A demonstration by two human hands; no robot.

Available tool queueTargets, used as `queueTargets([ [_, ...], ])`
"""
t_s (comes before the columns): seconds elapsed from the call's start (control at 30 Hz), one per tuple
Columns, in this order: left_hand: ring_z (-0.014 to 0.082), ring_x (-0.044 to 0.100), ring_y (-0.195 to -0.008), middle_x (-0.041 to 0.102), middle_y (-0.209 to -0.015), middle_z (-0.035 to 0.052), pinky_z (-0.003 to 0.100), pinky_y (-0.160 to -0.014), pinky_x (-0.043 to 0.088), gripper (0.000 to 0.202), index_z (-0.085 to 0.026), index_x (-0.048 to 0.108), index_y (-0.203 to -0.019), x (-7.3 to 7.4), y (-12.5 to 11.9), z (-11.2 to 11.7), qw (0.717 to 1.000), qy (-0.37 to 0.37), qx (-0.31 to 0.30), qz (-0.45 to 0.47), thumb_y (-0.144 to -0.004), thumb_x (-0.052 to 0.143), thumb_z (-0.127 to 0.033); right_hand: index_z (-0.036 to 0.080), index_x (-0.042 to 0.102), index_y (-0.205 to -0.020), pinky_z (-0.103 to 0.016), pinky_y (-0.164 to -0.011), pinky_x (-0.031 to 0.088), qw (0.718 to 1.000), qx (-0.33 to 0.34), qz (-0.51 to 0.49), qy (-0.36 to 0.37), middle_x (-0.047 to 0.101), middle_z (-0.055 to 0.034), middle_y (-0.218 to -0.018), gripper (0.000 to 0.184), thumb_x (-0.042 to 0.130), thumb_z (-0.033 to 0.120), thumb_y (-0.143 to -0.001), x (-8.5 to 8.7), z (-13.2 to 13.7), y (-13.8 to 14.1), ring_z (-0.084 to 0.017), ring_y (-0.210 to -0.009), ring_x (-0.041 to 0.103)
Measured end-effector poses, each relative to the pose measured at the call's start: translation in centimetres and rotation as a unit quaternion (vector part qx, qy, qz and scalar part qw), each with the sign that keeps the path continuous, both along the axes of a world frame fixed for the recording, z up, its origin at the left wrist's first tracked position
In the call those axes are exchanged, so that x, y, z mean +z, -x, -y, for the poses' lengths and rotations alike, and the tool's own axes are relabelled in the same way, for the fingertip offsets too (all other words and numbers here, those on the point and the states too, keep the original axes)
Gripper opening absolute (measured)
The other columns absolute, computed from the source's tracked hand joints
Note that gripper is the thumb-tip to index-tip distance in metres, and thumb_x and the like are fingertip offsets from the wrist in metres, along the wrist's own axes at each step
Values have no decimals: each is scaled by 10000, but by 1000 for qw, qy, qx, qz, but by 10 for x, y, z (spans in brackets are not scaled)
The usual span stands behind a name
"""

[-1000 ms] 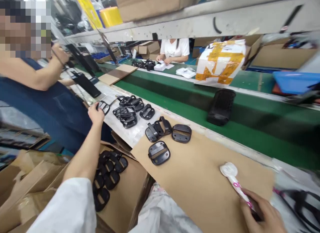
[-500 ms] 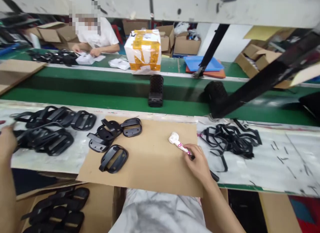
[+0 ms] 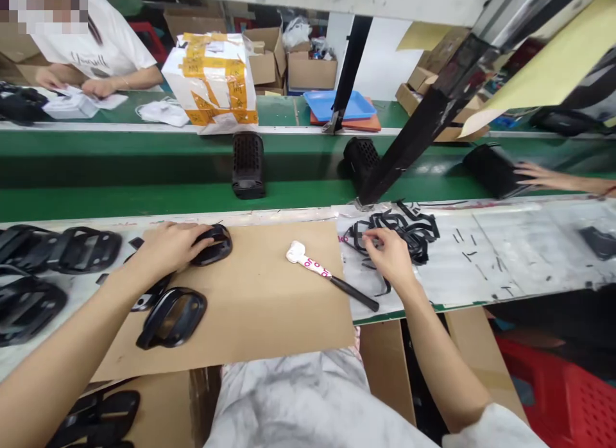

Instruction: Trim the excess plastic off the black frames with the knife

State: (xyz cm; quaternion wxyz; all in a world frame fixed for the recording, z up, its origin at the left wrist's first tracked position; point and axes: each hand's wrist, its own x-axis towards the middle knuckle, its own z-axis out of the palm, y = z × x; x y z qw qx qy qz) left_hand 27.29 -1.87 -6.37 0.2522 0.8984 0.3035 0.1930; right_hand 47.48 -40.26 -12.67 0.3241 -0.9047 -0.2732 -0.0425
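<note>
Left hand (image 3: pixel 169 246): fingers curled narrow over a black plastic part (image 3: pixel 214 244), gripping it at the far left corner of the cardboard sheet (image 3: pixel 269 307), which lies on the bench (image 3: pixel 505 255).
Right hand (image 3: pixel 391 258): fingertips pinched together on a strand in the tangle of black strips (image 3: pixel 409 228), just beyond the sheet's right edge, near the bench's far edge.
White-headed tool (image 3: pixel 327 275): lying loose across the sheet's right edge, between the hands.
Second black part (image 3: pixel 171 316): at the sheet's left edge.
More black parts (image 3: pixel 52 262): bench's left end.
Green conveyor (image 3: pixel 144 178): behind the bench, carrying black mesh housings (image 3: pixel 248 165); a co-worker's hand (image 3: pixel 543 176) touches one at the right
</note>
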Motion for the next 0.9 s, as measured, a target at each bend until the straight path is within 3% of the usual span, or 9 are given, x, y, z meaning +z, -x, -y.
queueTargets([
  [0.13, 300, 699, -1077, 763, -939, 29, 330, -857, 531, 511, -235, 666, -1257, 4, -8, 14, 993, 89, -7, 78, -953, 522, -620, 188, 751, -840, -466, -995, 438, 1000, -21, -18, -4, 724, -130, -921, 177, 673, 342, -876, -6, -19, -13, -306, -968, 602],
  [0.23, 284, 726, -899, 750, -826, 28, 297, -747, 519, 503, -209, 690, -1223, 14, -5, 14, 984, 151, -57, 72, -888, 664, -583, 190, 718, -751, -426, -966, 440, 997, -40, -59, -38, 713, -115, -863, 149, 701, 320, -822, -8, -32, -18, -282, -936, 601],
  [0.33, 239, 685, -702, 730, -730, 12, 287, -667, 495, 527, -210, 706, -1204, 21, 7, 21, 974, 186, -119, 46, -835, 729, -586, 189, 683, -703, -350, -771, 471, 985, -60, -128, -98, 659, -50, -678, 149, 698, 315, -782, -3, -31, -26, -209, -726, 584],
  [0.47, 198, 610, -621, 666, -640, -2, 294, -650, 486, 434, -227, 721, -1136, 10, 32, 55, 939, 307, -113, 102, -895, 681, -586, 214, 596, -759, -278, -468, 366, 942, -80, -234, -224, 570, 14, -566, 242, 645, 444, -815, 6, -18, -37, -129, -482, 447],
  [0.53, 165, 551, -561, 610, -612, -5, 273, -577, 453, 352, -220, 729, -1005, -3, 39, 80, 887, 436, -84, 130, -888, 712, -552, 240, 525, -764, -247, -385, 302, 911, -75, -285, -288, 546, 29, -560, 308, 626, 526, -821, 8, -15, -38, -109, -435, 397],
  [0.63, 138, 509, -509, 582, -614, 8, 251, -486, 420, 323, -194, 704, -828, -27, 37, 118, 763, 628, -12, 151, -821, 781, -508, 250, 482, -736, -208, -338, 298, 866, -55, -341, -362, 569, 24, -596, 409, 731, 574, -739, 9, -18, -30, -91, -445, 419],
  [0.77, 122, 580, -587, 616, -698, 15, 199, -499, 461, 140, -164, 747, -902, -56, 14, 151, 588, 778, 67, 212, -780, 766, -230, 241, 539, -785, -192, -364, 414, 825, -28, -379, -420, 672, 4, -702, 486, 855, 593, -678, 8, -29, 2, -92, -500, 529],
  [0.83, 106, 599, -611, 638, -738, 25, 176, -501, 460, 169, -132, 757, -953, -67, 1, 159, 518, 818, 92, 232, -801, 684, -119, 240, 591, -855, -224, -411, 492, 820, -8, -387, -422, 718, -5, -746, 452, 861, 577, -724, 8, -34, 28, -110, -513, 584],
  [0.9, 106, 621, -625, 666, -758, 41, 176, -507, 468, 179, -102, 753, -958, -75, -9, 161, 480, 834, 116, 245, -824, 638, -71, 243, 656, -958, -290, -491, 573, 850, 31, -350, -392, 739, -9, -747, 333, 811, 512, -839, 9, -39, 55, -146, -534, 642],
])
